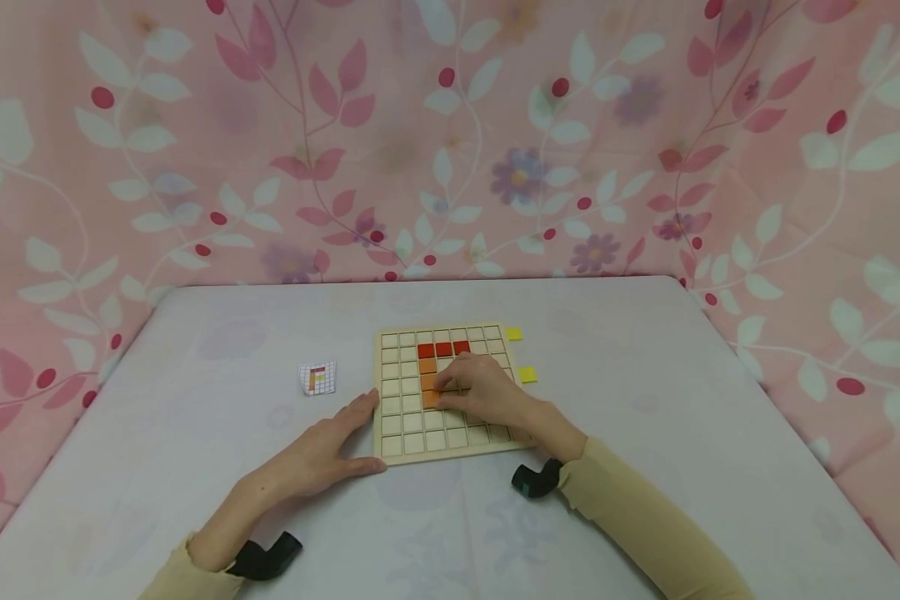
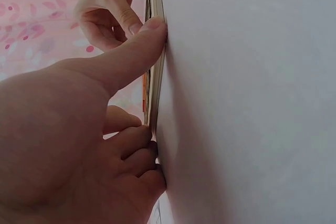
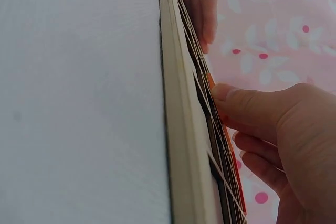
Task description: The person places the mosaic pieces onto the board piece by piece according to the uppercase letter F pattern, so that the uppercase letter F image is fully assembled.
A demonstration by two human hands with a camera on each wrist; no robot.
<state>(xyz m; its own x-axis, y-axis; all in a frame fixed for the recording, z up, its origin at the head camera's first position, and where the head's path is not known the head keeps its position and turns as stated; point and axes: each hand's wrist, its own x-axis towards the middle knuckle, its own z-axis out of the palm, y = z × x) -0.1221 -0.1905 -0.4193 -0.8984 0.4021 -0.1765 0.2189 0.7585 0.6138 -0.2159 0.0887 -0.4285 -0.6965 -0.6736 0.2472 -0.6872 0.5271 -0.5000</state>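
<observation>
A pale wooden grid board [image 1: 414, 421] lies on the table. Three red tiles [image 1: 443, 349] sit in a row in its upper cells, and a column of orange tiles [image 1: 427, 366] runs down from the leftmost red one. My right hand [image 1: 487, 392] is over the board, thumb and forefinger pinching the lowest orange tile [image 1: 430, 400]; the other fingers are partly hidden. In the right wrist view the thumb [image 3: 226, 93] touches an orange edge. My left hand [image 1: 318, 450] rests spread against the board's left side, its thumb [image 2: 142, 45] at the near corner.
A small paper card [image 1: 317, 378] printed with a coloured grid pattern lies left of the board. Two yellow tiles [image 1: 528, 375] are on the table just beyond the board's right edge. A floral curtain [image 1: 450, 150] hangs behind the white-covered table [image 1: 270, 325].
</observation>
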